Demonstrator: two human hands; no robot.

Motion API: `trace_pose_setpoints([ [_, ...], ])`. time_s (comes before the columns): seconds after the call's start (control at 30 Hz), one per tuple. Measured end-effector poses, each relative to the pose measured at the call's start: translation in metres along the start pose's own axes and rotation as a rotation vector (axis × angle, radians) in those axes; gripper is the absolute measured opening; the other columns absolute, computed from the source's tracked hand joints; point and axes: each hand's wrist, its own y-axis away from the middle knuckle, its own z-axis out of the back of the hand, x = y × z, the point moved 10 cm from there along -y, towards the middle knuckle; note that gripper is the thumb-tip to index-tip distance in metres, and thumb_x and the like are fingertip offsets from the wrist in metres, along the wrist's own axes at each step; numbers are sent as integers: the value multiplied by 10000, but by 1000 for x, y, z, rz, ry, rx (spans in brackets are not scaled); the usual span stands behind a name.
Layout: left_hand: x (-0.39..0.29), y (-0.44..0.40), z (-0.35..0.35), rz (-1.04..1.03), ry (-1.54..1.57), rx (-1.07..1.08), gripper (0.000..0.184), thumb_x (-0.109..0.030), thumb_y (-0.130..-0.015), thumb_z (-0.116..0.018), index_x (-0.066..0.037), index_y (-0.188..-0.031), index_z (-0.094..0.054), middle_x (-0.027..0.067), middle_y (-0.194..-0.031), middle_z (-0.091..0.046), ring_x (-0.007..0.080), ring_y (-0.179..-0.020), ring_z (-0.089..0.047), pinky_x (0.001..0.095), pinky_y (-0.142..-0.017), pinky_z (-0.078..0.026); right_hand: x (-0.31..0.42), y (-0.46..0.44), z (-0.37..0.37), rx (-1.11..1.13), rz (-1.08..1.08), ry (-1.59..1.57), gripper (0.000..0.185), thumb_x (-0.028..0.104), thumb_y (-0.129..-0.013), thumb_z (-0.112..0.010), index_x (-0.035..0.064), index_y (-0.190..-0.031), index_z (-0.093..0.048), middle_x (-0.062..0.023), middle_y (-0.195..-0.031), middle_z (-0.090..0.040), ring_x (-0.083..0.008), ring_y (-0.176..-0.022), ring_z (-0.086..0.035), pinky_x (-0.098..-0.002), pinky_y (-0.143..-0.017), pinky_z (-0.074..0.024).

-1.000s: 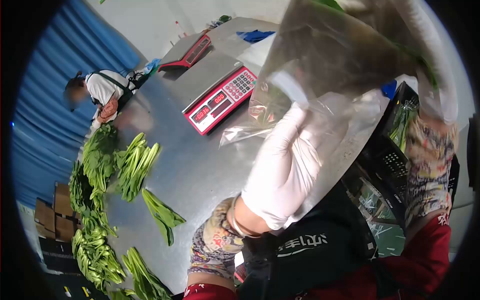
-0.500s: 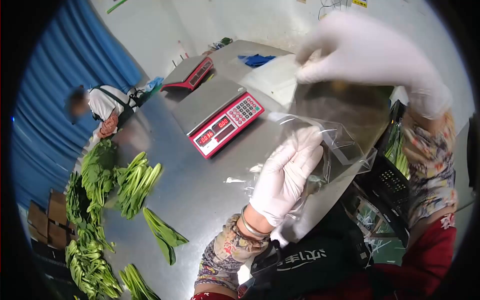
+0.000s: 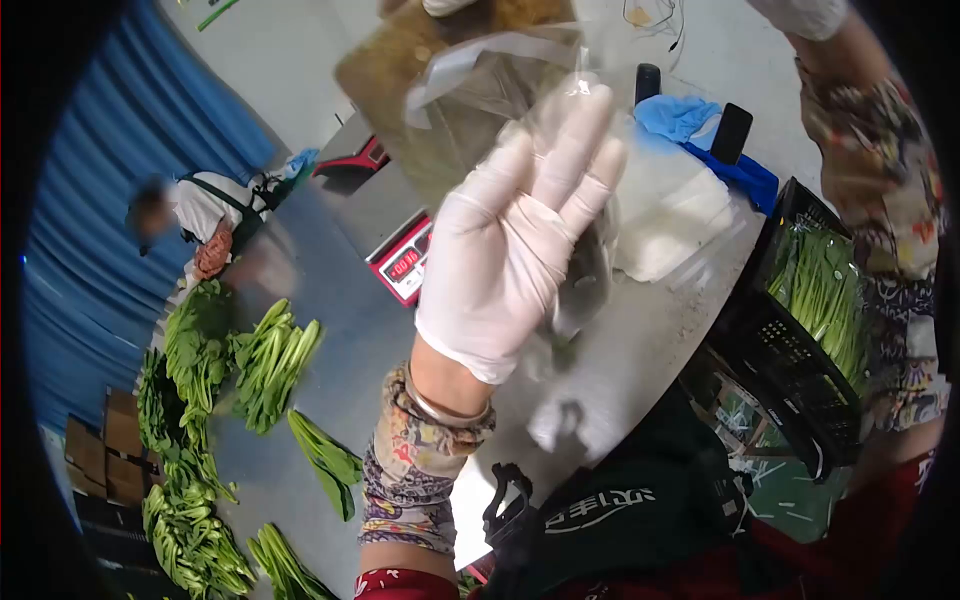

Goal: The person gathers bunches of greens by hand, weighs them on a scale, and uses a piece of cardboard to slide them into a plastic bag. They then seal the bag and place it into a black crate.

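At left, bunches of green leafy vegetables [image 3: 190,350] lie on the grey metal table [image 3: 370,360]. A red-and-white digital scale [image 3: 396,265] comes next, partly covered. Above the table, a clear plastic bag [image 3: 480,100] touches the white-gloved left hand [image 3: 510,235], its fingers stretched, thumb apart. The white-gloved right hand [image 3: 810,14] is cut by the upper edge; how its fingers stand, I cannot tell.

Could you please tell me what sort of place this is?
Probably a vegetable packing room: bunches of leafy green vegetables lie on a grey metal table with a red-cased digital scale, and a clear, thin plastic bag is by the person's white-gloved left hand.
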Motion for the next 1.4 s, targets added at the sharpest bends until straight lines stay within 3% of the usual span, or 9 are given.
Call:
trace_pose_setpoints([
  [0.43,-178,-2,0,-77,-107,-34,365,-75,-984,-279,70,-1297,-399,197,-1293,-509,279,-1225,-484,429,-1061,-385,-53,-77,71,-237,-25,-239,256,143,-864,-587,25,-1086,-634,-90,-1010,-663,-181,-925,-600,-293,-844,-457],
  [0.63,-310,56,-48,-197,-758,-1,348,-40,-962,-368,74,-1289,-389,169,-1355,-457,258,-1267,-443,404,-1047,-401,-40,-164,59,-414,144,-577,239,132,-885,-569,23,-1089,-628,-91,-1018,-658,-187,-935,-595,-298,-857,-452],
  [0.7,-357,86,-48,-590,-1154,-504,361,-60,-964,-393,85,-1294,-376,168,-1358,-448,257,-1268,-439,387,-1041,-402,-34,-188,25,-489,224,-714,234,129,-892,-564,22,-1090,-626,-91,-1021,-656,-189,-939,-593,-299,-861,-450],
  [0.77,-334,86,-37,-83,-1096,-143,395,-121,-969,-416,96,-1296,-375,182,-1340,-455,255,-1241,-464,367,-1027,-405,-21,-189,-28,-657,255,-846,256,112,-878,-570,-3,-1103,-614,-101,-1050,-644,-189,-952,-589,-314,-869,-448],
  [0.83,-316,118,-13,-327,-1461,-593,375,-176,-953,-459,63,-1242,-474,170,-1217,-565,237,-1123,-560,362,-972,-445,-14,-188,-57,-1042,440,-424,313,129,-876,-578,-18,-1151,-583,-110,-1079,-631,-198,-982,-580,-313,-874,-449],
  [0.97,-174,206,93,-198,-1136,-690,343,-203,-901,-584,44,-1137,-550,166,-1069,-625,259,-1006,-611,387,-860,-510,-5,-201,-194,-645,304,-846,216,28,-876,-563,-45,-1068,-630,-83,-1106,-634,-141,-991,-599,-276,-907,-455],
  [1.17,49,341,233,-146,-229,-977,681,-279,-840,-661,9,-1362,-332,177,-1421,-361,295,-1258,-444,392,-989,-449,-48,-188,-361,-146,398,-311,297,-47,-831,-515,45,-1087,-634,-99,-1197,-587,-231,-1159,-527,-306,-996,-394],
  [1.33,47,385,210,-73,-482,-1385,660,-556,-926,-359,2,-1265,-456,175,-1145,-597,271,-996,-621,374,-885,-494,-21,-132,-335,-337,471,-255,386,-98,-791,-463,63,-1111,-605,-134,-1146,-597,-277,-1107,-552,-335,-992,-399],
  [1.4,27,391,203,-64,-623,-1463,770,-635,-910,-302,45,-1224,-480,184,-1101,-610,250,-939,-625,323,-815,-484,-12,-112,-358,59,246,-347,335,124,-837,-561,68,-1166,-593,-145,-1160,-592,-293,-1098,-556,-331,-948,-432],
])
